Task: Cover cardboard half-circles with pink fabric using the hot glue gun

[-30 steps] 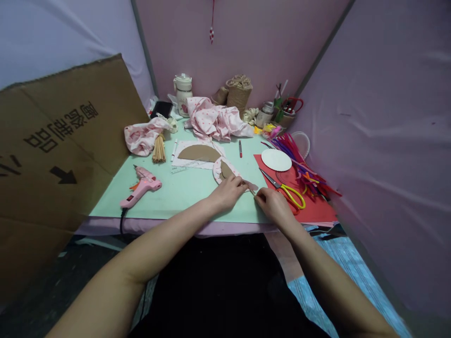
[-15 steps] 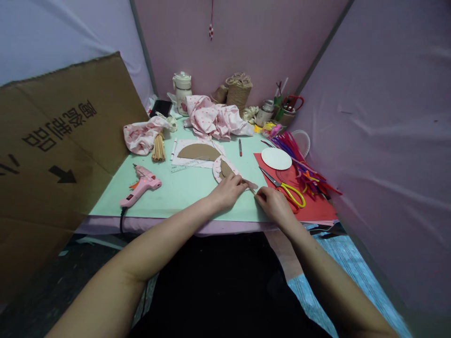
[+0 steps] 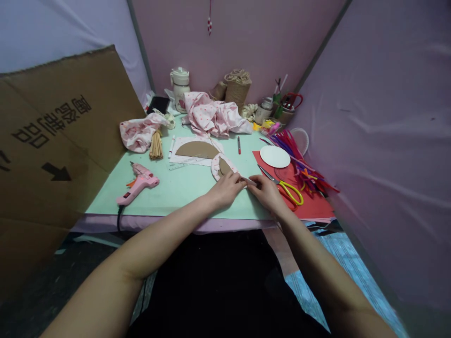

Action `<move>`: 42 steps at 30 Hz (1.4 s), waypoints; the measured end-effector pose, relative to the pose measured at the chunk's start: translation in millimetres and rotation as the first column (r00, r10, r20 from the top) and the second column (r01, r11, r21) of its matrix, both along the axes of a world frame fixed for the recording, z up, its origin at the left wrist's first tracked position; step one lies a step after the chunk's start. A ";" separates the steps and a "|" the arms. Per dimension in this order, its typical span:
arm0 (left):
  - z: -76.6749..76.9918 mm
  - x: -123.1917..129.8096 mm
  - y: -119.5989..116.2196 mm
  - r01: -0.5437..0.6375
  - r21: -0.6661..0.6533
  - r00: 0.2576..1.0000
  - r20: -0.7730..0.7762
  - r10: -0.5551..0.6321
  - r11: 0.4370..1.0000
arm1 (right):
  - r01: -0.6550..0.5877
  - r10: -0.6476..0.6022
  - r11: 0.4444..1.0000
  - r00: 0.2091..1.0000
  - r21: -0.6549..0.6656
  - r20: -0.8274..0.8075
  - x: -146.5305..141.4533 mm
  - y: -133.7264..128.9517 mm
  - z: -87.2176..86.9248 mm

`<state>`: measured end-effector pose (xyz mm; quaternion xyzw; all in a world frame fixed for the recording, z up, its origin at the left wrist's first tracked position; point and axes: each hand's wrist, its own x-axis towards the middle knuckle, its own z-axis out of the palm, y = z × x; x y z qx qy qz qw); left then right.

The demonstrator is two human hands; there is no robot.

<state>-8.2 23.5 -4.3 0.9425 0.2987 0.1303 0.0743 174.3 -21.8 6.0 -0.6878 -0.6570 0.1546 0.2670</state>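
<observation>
A cardboard half-round piece edged with pink dotted fabric (image 3: pixel 215 167) lies on the table in front of me. My left hand (image 3: pixel 229 187) presses on its lower right part, fingers bent together over it. Close beside it, my right hand (image 3: pixel 262 188) pinches the fabric edge at the piece's right end. The fingertips of both hands nearly meet, and they hide part of the piece. Behind, a plain brown cardboard half-circle (image 3: pixel 197 149) rests on a sheet of dotted fabric (image 3: pixel 179 160), with a clear ruler along its front.
A pink glue gun (image 3: pixel 141 183) lies at the left, near wooden sticks (image 3: pixel 156 146). Yellow-handled scissors (image 3: pixel 291 191) and a white oval (image 3: pixel 275 156) are on red sheets at the right, beside pipe cleaners (image 3: pixel 299 162). Crumpled fabric (image 3: pixel 211 115) and a bottle (image 3: pixel 180 89) stand behind.
My right hand has moved left and slightly up, closer to my left hand, onto the fabric edge. The view has shifted slightly.
</observation>
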 end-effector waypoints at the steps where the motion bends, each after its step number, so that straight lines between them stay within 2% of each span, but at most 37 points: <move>1: 0.2 -0.1 -0.4 0.003 -0.003 1.000 0.002 -0.003 1.000 | -0.004 0.004 1.000 1.000 -0.010 -0.009 -0.9 1.0 -0.2; 8: 3.0 -1.5 -3.2 -0.004 -0.047 1.000 0.023 0.005 0.999 | 0.006 -0.006 1.000 0.999 -0.014 0.040 -3.2 -6.9 5.2; 12: 2.9 -2.0 -3.5 -0.004 -0.058 1.000 0.021 0.005 0.998 | 0.060 -0.056 0.998 0.992 -0.035 0.111 -2.7 -16.3 10.3; 15: 0.6 -1.9 -2.7 0.000 -0.026 1.000 0.030 0.001 1.000 | 0.009 -0.002 0.999 0.989 -0.045 0.148 -2.1 -22.3 11.0; 23: -1.5 -1.5 -2.2 -0.003 -0.022 0.999 0.045 0.004 1.000 | -0.038 0.035 0.999 0.990 0.020 0.133 0.4 -24.6 4.0; 42: 0.3 -1.8 -3.1 -0.007 -0.045 0.999 0.036 0.009 0.999 | -0.031 0.029 0.999 0.995 0.019 0.100 0.7 -25.7 3.1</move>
